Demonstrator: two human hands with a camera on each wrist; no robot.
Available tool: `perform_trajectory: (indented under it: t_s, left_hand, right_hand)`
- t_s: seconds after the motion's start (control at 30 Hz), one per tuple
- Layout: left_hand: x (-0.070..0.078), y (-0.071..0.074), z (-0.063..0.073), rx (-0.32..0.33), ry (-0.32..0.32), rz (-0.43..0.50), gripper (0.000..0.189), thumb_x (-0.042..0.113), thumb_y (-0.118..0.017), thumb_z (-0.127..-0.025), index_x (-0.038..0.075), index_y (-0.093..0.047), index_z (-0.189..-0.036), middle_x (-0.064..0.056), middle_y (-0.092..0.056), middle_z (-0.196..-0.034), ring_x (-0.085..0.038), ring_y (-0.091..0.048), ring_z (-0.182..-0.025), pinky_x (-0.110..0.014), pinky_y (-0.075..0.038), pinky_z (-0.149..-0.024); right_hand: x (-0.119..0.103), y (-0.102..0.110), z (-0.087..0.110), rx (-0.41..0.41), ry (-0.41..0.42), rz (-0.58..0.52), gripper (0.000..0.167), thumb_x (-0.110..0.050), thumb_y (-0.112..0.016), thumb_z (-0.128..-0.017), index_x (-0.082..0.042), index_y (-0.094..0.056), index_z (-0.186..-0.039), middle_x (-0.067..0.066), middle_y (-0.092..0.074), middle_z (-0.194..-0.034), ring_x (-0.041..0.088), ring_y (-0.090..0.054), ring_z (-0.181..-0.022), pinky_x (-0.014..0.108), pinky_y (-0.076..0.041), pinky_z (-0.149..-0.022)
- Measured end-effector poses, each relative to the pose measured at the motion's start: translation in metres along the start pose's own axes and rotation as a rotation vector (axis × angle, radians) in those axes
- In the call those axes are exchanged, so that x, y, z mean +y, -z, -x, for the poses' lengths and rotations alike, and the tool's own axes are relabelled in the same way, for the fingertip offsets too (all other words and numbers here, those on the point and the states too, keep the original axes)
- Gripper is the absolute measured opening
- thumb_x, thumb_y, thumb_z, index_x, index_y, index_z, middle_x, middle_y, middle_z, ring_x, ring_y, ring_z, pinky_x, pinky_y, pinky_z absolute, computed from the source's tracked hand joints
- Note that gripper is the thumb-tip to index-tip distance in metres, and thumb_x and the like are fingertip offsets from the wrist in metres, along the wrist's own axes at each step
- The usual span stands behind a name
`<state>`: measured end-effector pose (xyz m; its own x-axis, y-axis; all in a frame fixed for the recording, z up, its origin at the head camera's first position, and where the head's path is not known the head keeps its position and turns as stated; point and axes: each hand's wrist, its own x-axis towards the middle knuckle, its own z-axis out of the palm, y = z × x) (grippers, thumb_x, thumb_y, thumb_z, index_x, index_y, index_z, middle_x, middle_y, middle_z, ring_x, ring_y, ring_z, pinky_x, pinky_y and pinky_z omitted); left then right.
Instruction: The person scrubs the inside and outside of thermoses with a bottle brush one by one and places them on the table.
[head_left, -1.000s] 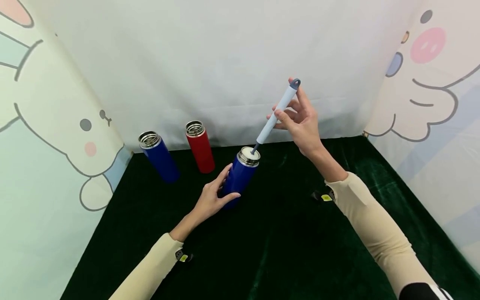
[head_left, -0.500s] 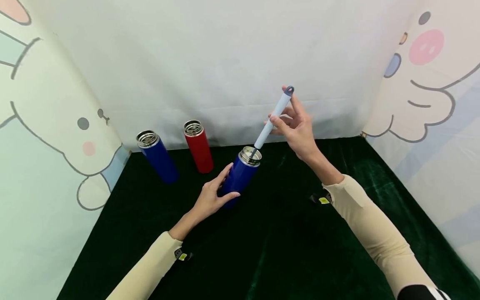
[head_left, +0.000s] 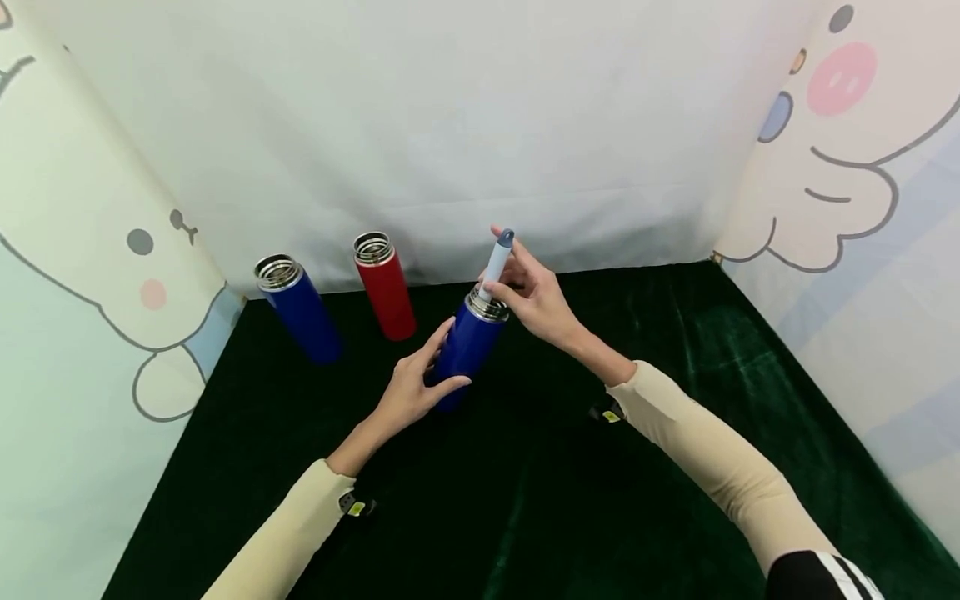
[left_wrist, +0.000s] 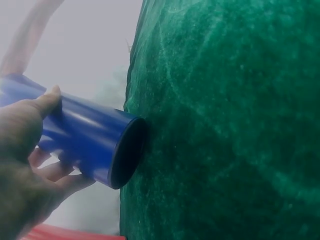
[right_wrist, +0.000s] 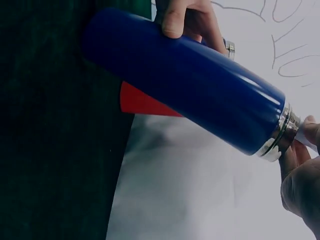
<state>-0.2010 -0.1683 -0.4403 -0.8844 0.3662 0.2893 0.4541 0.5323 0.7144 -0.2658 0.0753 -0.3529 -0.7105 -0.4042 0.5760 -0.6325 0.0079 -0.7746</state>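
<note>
My left hand [head_left: 407, 390] grips the lower body of a blue bottle [head_left: 471, 340] with a steel mouth. The bottle leans to the right, and its dark base [left_wrist: 129, 152] is visible in the left wrist view, tilted over the green cloth. In my right hand [head_left: 546, 307], thumb and fingers pinch the light blue handle of a bottle brush [head_left: 497, 265] right at the bottle's mouth. A dark loop tops the handle. The brush's lower part is hidden inside the bottle.
A second blue bottle [head_left: 303, 315] and a red bottle [head_left: 387, 287] stand without lids at the back left. Dark green cloth [head_left: 600, 517] covers the table. A white curtain [head_left: 450, 108] hangs behind, with cartoon-printed panels on both sides.
My right hand has moved down and left, pushing the bottle brush deeper, so its handle now enters the bottle's mouth. The white brush head has sunk from sight. My left hand keeps its hold.
</note>
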Motion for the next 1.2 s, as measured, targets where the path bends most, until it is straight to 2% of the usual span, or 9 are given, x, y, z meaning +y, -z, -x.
perform_trajectory:
  t_s: [0.1, 0.23, 0.43, 0.57, 0.63, 0.93, 1.03, 1.2]
  left_hand:
    - [0.001, -0.001, 0.0, -0.001, 0.008, 0.011, 0.092, 0.027, -0.079, -0.091, 0.032, -0.022, -0.163, -0.019, -0.057, -0.148, -0.039, -0.062, -0.129, -0.056, -0.056, -0.099]
    - [0.001, -0.001, 0.001, 0.009, 0.02, 0.043, 0.092, 0.025, -0.079, -0.091, 0.032, -0.022, -0.163, -0.02, -0.054, -0.15, -0.039, -0.061, -0.13, -0.057, -0.056, -0.099]
    - [0.0, 0.002, 0.003, 0.014, 0.023, 0.054, 0.091, 0.023, -0.079, -0.091, 0.026, -0.024, -0.163, -0.022, -0.052, -0.152, -0.04, -0.059, -0.133, -0.057, -0.054, -0.101]
    - [0.0, 0.003, 0.003, 0.008, 0.014, 0.04, 0.091, 0.024, -0.08, -0.091, 0.026, -0.024, -0.163, -0.022, -0.055, -0.149, -0.041, -0.06, -0.131, -0.057, -0.055, -0.1]
    - [0.0, 0.003, 0.003, 0.001, 0.011, 0.029, 0.092, 0.025, -0.079, -0.091, 0.03, -0.023, -0.163, -0.021, -0.055, -0.148, -0.041, -0.061, -0.13, -0.057, -0.056, -0.099]
    - [-0.001, 0.001, 0.001, -0.021, -0.037, -0.004, 0.094, 0.026, -0.078, -0.092, 0.035, -0.018, -0.164, -0.02, -0.054, -0.15, -0.037, -0.059, -0.133, -0.055, -0.055, -0.102]
    - [-0.001, 0.003, 0.001, -0.024, -0.045, 0.0, 0.094, 0.025, -0.079, -0.092, 0.033, -0.019, -0.164, -0.019, -0.055, -0.149, -0.037, -0.059, -0.133, -0.055, -0.054, -0.102]
    - [-0.001, 0.004, 0.003, -0.032, -0.038, 0.006, 0.091, 0.024, -0.079, -0.091, 0.025, -0.023, -0.163, -0.018, -0.058, -0.145, -0.035, -0.06, -0.132, -0.053, -0.055, -0.102]
  right_hand:
    - [-0.007, 0.004, 0.0, 0.008, -0.002, -0.077, 0.073, 0.006, -0.053, -0.102, -0.008, -0.017, -0.164, 0.019, -0.065, -0.116, 0.017, -0.073, -0.1, 0.033, -0.063, -0.087]
    - [-0.017, 0.013, -0.005, 0.042, 0.046, -0.181, 0.072, 0.01, -0.048, -0.102, -0.005, -0.014, -0.164, 0.01, -0.064, -0.116, 0.021, -0.074, -0.102, 0.038, -0.063, -0.086]
    - [-0.033, 0.028, -0.017, 0.111, 0.139, -0.186, 0.071, 0.011, -0.048, -0.102, -0.006, -0.017, -0.164, -0.003, -0.073, -0.113, 0.022, -0.076, -0.099, 0.035, -0.064, -0.082]
    - [-0.041, 0.036, -0.022, 0.137, 0.171, -0.185, 0.072, 0.012, -0.05, -0.1, -0.006, -0.019, -0.163, -0.001, -0.073, -0.107, 0.02, -0.076, -0.095, 0.034, -0.064, -0.08]
    - [-0.044, 0.038, -0.022, 0.145, 0.177, -0.189, 0.073, 0.012, -0.051, -0.1, -0.005, -0.018, -0.163, -0.001, -0.073, -0.107, 0.019, -0.076, -0.094, 0.034, -0.064, -0.079]
    - [-0.056, 0.053, -0.028, 0.271, 0.163, -0.274, 0.072, 0.011, -0.052, -0.1, -0.009, -0.024, -0.163, 0.005, -0.074, -0.102, 0.02, -0.077, -0.088, 0.036, -0.065, -0.075]
    - [-0.059, 0.057, -0.029, 0.3, 0.141, -0.298, 0.072, 0.01, -0.054, -0.099, -0.011, -0.027, -0.162, 0.007, -0.073, -0.101, 0.021, -0.077, -0.086, 0.037, -0.065, -0.074]
    - [-0.06, 0.061, -0.029, 0.338, 0.121, -0.323, 0.07, 0.01, -0.055, -0.099, -0.014, -0.032, -0.161, 0.01, -0.072, -0.101, 0.022, -0.077, -0.084, 0.038, -0.065, -0.073]
